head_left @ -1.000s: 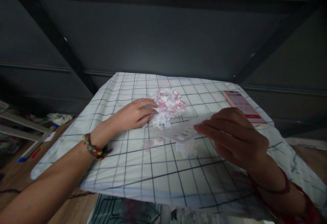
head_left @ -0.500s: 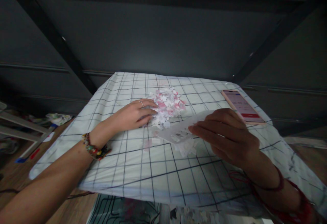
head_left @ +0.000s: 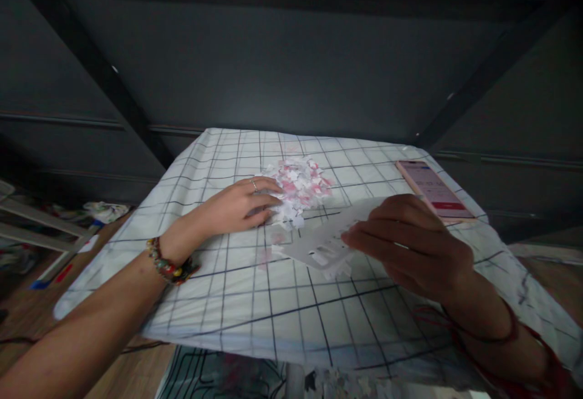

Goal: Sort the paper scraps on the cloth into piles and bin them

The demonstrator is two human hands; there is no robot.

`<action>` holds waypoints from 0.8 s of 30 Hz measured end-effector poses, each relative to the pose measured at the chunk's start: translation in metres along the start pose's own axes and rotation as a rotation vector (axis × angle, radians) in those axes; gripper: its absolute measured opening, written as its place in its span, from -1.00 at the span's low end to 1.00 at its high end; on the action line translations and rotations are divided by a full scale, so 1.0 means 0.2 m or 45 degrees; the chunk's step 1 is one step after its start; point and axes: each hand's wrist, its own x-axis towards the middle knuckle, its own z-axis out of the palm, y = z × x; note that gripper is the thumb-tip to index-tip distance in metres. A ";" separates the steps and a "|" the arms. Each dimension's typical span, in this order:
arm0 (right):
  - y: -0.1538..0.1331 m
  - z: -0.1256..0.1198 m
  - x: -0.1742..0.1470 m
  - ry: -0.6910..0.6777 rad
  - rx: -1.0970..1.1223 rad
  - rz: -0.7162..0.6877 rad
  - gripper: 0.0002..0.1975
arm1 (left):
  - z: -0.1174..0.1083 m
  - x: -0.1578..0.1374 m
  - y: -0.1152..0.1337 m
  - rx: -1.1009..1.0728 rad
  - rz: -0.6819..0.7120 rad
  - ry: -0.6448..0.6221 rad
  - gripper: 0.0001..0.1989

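The right hand [head_left: 414, 247] has its fingers closed on a cut-out white sheet [head_left: 325, 244], tilted above the checked cloth [head_left: 218, 302]; the left hand [head_left: 237, 204], loosely curled, fingers parted, touches the pile of paper scraps [head_left: 300, 183]. A lit phone [head_left: 437, 192] lies at right; dark panelling [head_left: 273, 65] stands behind, wooden floor [head_left: 132, 375] below left.

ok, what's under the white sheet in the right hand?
Pale paper scraps show past the near edge of the white sheet, lying on the checked cloth. Whatever sits under its middle is covered; the right hand blocks its right end too.
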 end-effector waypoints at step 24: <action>0.08 -0.05 -0.05 -0.027 -0.083 0.094 -0.71 | 0.00 0.00 0.01 -0.015 0.015 -0.034 -0.76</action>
